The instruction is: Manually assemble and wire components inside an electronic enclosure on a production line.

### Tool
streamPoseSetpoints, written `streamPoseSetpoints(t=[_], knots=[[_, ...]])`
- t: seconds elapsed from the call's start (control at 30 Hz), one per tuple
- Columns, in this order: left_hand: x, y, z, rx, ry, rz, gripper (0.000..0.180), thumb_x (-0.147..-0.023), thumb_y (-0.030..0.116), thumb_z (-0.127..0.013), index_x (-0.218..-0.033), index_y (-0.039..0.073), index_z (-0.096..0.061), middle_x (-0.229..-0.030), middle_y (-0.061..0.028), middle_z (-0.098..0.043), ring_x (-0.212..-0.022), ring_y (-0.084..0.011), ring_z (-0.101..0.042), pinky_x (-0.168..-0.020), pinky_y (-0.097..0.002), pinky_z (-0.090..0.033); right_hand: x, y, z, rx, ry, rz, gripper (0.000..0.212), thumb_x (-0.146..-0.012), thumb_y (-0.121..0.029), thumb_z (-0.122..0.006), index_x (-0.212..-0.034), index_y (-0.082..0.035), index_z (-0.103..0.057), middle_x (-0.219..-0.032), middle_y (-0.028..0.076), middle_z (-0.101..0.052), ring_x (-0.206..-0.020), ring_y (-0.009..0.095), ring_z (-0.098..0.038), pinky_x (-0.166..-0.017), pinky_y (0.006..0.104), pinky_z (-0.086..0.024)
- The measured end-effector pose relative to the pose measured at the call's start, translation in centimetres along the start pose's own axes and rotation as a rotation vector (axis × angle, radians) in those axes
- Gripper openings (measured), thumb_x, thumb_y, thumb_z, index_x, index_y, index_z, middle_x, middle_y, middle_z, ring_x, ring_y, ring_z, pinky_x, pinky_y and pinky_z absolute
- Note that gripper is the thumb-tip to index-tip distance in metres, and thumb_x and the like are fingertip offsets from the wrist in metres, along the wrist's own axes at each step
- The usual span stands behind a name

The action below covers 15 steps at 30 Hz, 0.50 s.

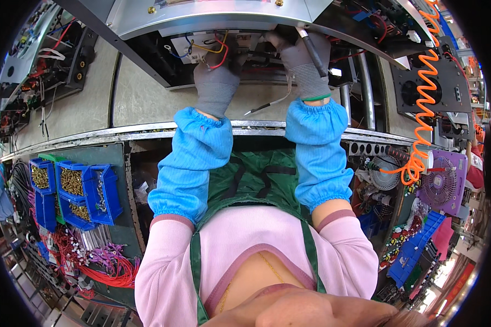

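Observation:
Both my hands, in grey knit gloves, reach into the open side of a metal equipment chassis. My left hand is among red, yellow and blue wires beside a white-faced block. Its fingertips are hidden by the wires and the shadow inside. My right hand is farther right under the chassis edge, its fingers pointing inward and mostly out of sight. A dark rod with a silvery end lies across the back of that glove. Between my wrists hangs a thin cable with a dark tip.
Similar open units stand left and right. An orange coiled hose hangs at right, near a purple fan. Blue bins of screws and red wire bundles are at lower left. A metal bench edge runs before me.

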<state>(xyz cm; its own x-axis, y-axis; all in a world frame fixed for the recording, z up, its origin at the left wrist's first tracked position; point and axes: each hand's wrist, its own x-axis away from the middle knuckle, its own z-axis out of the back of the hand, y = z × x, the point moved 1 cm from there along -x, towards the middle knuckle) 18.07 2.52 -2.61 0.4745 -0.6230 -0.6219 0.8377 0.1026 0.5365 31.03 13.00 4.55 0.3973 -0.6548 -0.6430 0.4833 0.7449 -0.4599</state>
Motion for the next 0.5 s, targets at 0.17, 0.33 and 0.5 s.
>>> streamPoseSetpoints(t=[0.17, 0.33, 0.5], knots=[[-0.1, 0.1, -0.3, -0.008, -0.019, 0.019, 0.032, -0.077, 0.026, -0.07, -0.106, 0.015, -0.063, -0.09, -0.0074, -0.067, -0.079, -0.0263, -0.066, -0.068, -0.0341, -0.053, -0.8, -0.5, 0.9, 0.042, 0.105, 0.092, 0.036, -0.073, -0.042, -0.069, -0.083, -0.009, -0.069, -0.073, 0.012, -0.066, -0.064, 0.028, -0.064, -0.058, 0.0368, -0.052], [-0.1, -0.1, 0.2, -0.041, -0.034, 0.047, 0.034, -0.076, 0.028, -0.071, -0.107, 0.015, -0.063, -0.09, -0.0075, -0.067, -0.08, -0.0255, -0.066, -0.069, -0.0327, -0.053, 1.0, -0.6, 0.8, 0.274, -0.035, 0.163, 0.042, -0.069, -0.042, -0.075, -0.096, -0.01, -0.068, -0.075, 0.012, -0.067, -0.067, 0.03, -0.065, -0.059, 0.0365, -0.052], [-0.1, 0.3, 0.2, -0.026, -0.03, 0.009, 0.033, -0.075, 0.028, -0.071, -0.105, 0.015, -0.063, -0.089, -0.0077, -0.067, -0.079, -0.0273, -0.065, -0.067, -0.035, -0.052, 7.4, 0.7, -0.1, -0.044, -0.277, 0.015, 0.023, -0.08, -0.016, -0.067, -0.103, -0.012, -0.067, -0.088, 0.015, -0.066, -0.079, 0.032, -0.064, -0.07, 0.0343, -0.051]])
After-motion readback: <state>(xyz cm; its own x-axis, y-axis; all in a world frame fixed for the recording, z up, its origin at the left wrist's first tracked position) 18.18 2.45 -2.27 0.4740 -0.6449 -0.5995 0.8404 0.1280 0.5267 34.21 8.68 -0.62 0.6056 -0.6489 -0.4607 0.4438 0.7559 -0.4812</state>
